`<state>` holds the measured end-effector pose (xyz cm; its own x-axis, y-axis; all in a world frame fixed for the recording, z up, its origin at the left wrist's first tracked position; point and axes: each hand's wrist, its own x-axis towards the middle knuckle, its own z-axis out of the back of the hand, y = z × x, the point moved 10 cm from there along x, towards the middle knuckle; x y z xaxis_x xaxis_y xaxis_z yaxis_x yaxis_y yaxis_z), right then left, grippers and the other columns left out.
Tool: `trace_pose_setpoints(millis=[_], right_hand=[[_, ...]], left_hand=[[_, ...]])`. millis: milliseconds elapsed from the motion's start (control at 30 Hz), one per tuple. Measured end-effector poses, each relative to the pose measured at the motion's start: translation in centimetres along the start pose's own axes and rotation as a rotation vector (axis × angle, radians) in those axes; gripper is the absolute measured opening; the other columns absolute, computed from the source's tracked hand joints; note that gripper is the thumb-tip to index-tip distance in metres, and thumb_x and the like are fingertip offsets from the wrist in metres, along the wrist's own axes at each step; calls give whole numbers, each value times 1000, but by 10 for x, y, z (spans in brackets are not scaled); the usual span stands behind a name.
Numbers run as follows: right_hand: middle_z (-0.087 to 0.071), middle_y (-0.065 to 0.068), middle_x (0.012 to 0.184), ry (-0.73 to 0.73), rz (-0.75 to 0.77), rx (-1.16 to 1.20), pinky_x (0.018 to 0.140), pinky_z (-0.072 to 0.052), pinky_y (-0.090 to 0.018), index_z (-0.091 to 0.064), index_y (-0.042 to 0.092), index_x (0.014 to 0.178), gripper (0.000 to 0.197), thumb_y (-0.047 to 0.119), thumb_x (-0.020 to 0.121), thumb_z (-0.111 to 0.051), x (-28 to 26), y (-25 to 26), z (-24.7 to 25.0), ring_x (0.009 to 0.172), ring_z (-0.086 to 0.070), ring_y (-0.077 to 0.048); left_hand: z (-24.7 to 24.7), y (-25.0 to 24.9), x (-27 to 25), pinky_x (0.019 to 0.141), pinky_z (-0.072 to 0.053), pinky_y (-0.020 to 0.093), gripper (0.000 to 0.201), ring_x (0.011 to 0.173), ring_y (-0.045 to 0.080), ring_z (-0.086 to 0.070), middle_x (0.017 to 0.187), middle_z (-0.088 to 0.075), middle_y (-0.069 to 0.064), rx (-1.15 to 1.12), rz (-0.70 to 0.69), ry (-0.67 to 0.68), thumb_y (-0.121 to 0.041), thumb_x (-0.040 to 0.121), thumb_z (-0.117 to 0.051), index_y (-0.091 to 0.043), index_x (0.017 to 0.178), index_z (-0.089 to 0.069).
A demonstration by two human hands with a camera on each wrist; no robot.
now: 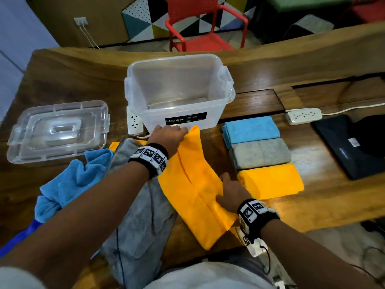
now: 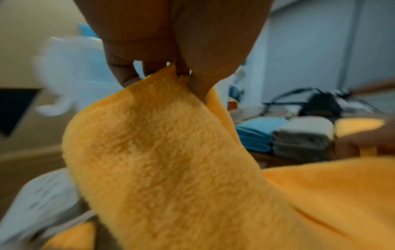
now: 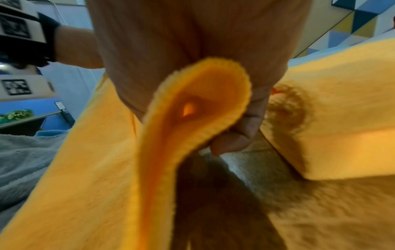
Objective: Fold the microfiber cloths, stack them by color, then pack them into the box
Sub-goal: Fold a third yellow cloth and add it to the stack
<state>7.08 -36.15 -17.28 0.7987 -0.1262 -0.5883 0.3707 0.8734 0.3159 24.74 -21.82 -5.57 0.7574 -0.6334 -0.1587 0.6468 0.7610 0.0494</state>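
Observation:
An orange cloth [image 1: 193, 184] lies stretched and doubled lengthwise across the table's middle. My left hand [image 1: 169, 134] pinches its far end [image 2: 171, 74] just in front of the clear box [image 1: 179, 90]. My right hand [image 1: 229, 192] grips the near part of the same cloth [image 3: 192, 104], its fingers curled round a fold. To the right sit folded piles: blue [image 1: 252, 129], grey [image 1: 260, 153] and orange [image 1: 270, 180]. Unfolded cloths lie at the left: a grey one [image 1: 135, 205] under my left forearm and a crumpled blue one [image 1: 70, 182].
The box's clear lid [image 1: 58, 130] lies at the left. A white power strip [image 1: 134, 124] sits beside the box, another [image 1: 303, 115] at the right near a dark laptop [image 1: 350, 147]. A red chair [image 1: 202, 24] stands beyond the table.

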Motion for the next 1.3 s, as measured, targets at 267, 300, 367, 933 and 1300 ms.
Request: trace_pose_setpoints(millis=[267, 300, 367, 933, 1300], right_hand=[[-65, -13, 121, -32, 36, 123, 85, -53, -45, -17, 26, 148, 66, 37, 97, -57, -21, -19, -7, 104, -64, -34], [-65, -12, 120, -27, 59, 123, 84, -52, -44, -20, 28, 146, 59, 37, 98, -54, -23, -20, -7, 103, -64, -32], [-64, -10, 119, 14, 125, 113, 84, -51, -43, -29, 33, 140, 43, 37, 102, -47, -27, -21, -10, 103, -62, -29], [-55, 5, 85, 269, 438, -95, 70, -48, -35, -50, 31, 125, 34, 17, 94, -55, -44, -39, -27, 79, -56, -19], [-50, -7, 119, 139, 721, -316, 84, -51, -42, -47, 30, 134, 39, 31, 95, -55, -67, -46, -38, 102, -56, -29]], left_hand=[[-27, -55, 11, 99, -38, 48, 45, 128, 31, -43, 144, -43, 5, -116, -37, 35, -37, 98, -49, -21, 139, -42], [-37, -59, 0, 97, -39, 48, 39, 125, 31, -44, 141, -45, 5, -165, -44, 56, -35, 99, -49, -22, 135, -47], [-60, -68, -30, 91, -40, 44, 27, 117, 32, -48, 131, -50, 5, -257, -83, 73, -27, 97, -52, -22, 124, -55], [-149, -132, -197, 81, -53, 41, 40, 108, 17, -65, 123, -63, -7, -444, -11, 107, -23, 59, -81, -37, 90, -61], [-172, -141, -240, 95, -30, 37, 43, 143, 7, -25, 153, -26, -21, -581, 146, 105, -15, 78, -57, -41, 112, -47]])
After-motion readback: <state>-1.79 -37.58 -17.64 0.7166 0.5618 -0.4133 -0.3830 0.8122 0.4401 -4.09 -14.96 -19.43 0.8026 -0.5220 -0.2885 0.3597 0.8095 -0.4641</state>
